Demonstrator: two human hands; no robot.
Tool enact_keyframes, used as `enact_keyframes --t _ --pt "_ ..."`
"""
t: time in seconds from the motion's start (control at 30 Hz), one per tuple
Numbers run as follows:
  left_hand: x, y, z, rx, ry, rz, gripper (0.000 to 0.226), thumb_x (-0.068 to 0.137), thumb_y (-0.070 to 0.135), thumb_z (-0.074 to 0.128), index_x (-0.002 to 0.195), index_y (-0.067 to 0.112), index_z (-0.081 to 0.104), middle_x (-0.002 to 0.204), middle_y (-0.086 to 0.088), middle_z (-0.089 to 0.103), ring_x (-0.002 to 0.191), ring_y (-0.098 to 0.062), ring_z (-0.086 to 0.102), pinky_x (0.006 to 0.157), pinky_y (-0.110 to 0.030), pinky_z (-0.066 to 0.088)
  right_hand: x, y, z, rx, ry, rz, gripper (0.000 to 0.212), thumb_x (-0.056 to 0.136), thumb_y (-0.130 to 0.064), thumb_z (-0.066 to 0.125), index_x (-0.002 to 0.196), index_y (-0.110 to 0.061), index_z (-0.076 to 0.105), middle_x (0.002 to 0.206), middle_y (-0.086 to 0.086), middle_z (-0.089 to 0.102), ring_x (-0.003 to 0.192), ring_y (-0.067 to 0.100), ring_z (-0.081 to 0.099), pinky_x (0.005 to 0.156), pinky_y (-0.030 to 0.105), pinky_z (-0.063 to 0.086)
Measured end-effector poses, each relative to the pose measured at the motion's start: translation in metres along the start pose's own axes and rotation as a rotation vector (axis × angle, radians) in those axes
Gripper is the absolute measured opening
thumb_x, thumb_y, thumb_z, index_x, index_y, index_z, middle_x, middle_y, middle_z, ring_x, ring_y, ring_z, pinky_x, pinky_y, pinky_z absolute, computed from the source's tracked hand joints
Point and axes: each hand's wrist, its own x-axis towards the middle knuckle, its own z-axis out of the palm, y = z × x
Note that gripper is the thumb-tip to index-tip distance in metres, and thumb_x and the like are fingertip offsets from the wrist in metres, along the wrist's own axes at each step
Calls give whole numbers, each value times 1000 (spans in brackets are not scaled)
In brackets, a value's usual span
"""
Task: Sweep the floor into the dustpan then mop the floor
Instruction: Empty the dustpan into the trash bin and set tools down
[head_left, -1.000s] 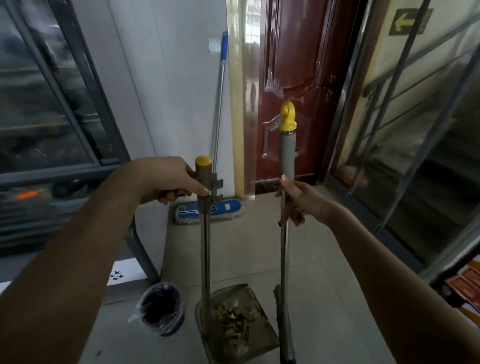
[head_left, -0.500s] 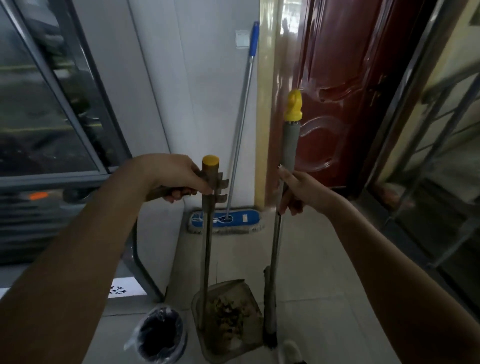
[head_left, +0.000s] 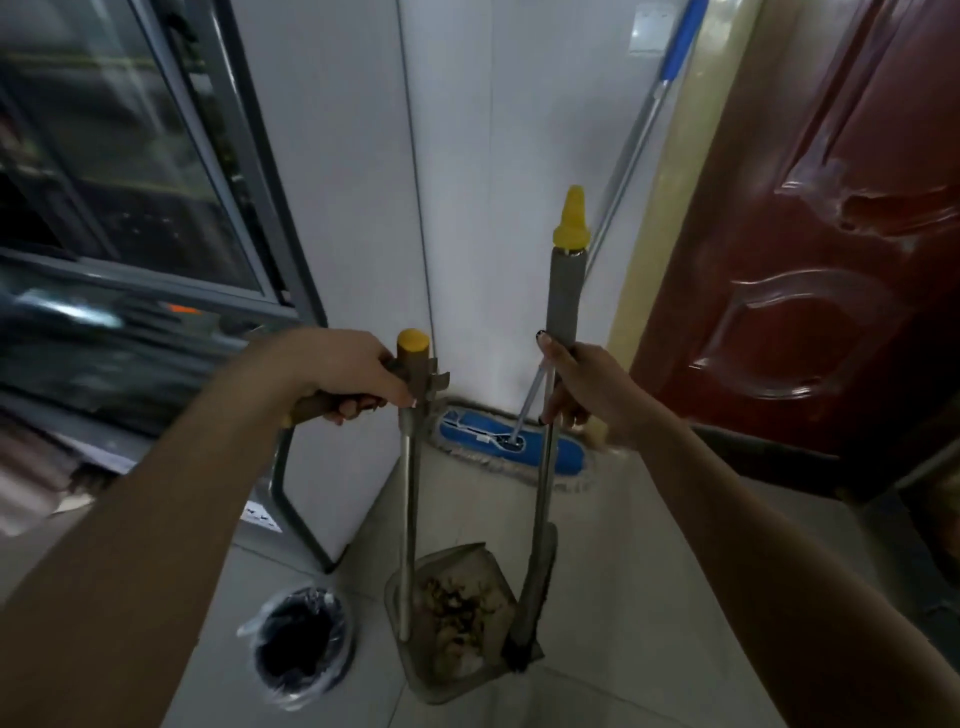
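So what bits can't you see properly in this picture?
Head view:
Mop: handle top cut off by the top edge.
Dustpan grip: mostly covered by the left hand.
Bin: inside too dark to tell what it holds.
Window: blurred, so nothing behind it is clear.

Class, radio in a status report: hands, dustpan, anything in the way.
Left hand grips dustpan handle; right hand grips broom. Debris in dustpan. Bin beside dustpan, mop against wall ahead.
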Motion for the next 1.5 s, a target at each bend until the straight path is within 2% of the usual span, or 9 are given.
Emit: enact_keyframes --t 0.17,0.3,0.47,0.6,0.77,0.9,1.07,1.23,1.5 --pt "33 -5 -4 -56 -2 -71 22 85 21 66 71 8 56 47 0 47 35 -9 43 39 -18 41 53 -2 2 -83 -68 -19 46 91 -59 43 93 -15 54 58 7 70 38 11 57 36 18 41" --pt "66 -5 -13 -59 -48 -106 19 85 23 65 81 7 57 56 -3 48 40 -9 44 40 -19 42 105 -3 8 -141 -135 17 43 90 -58 47 93 -16 52 60 5 71 39 13 55 38 16 42" --pt "109 -16 -29 -110 -142 -87 21 85 21 65 73 8 54 52 -1 48 40 -10 42 40 -19 40 168 -1 25 -225 -204 44 39 91 -55 48 92 -16 50 54 1 68 39 9 59 37 13 40" --pt "139 -30 -48 -127 -170 -117 18 86 21 63 78 7 54 54 -1 48 41 -10 43 42 -20 41 216 -3 45 -223 -273 51 38 89 -56 51 89 -18 50 62 6 70 41 12 61 41 20 48" --pt "162 -39 -61 -163 -215 -149 17 85 20 64 83 6 56 54 -1 48 41 -10 42 44 -21 41 259 -2 71 -234 -316 75 46 88 -56 53 107 -14 49 71 11 69 40 12 62 36 15 41" --pt "179 -45 -66 -200 -236 -173 16 85 20 64 77 8 57 52 1 48 41 -10 42 43 -21 40 298 -1 89 -243 -349 84 49 88 -57 52 112 -14 50 73 11 70 46 14 65 38 18 43" --pt "198 -52 -68 -292 -217 -243 16 85 20 65 72 12 58 50 3 48 41 -9 42 44 -21 40 345 -2 115 -293 -436 67 43 89 -56 50 108 -18 46 71 10 69 46 17 65 42 22 47" --pt "215 -56 -67 -439 -175 -331 18 84 22 66 71 13 57 47 5 48 40 -9 41 43 -21 38 387 1 140 -292 -502 17 43 88 -56 52 103 -16 50 69 9 67 44 18 65 34 18 42" --pt "216 -59 -51 -644 -141 -444 23 84 22 65 64 16 57 47 4 47 40 -9 41 43 -21 38 425 13 185 -267 -557 -19 43 87 -54 55 91 -12 53 66 9 63 44 22 63 34 18 41"
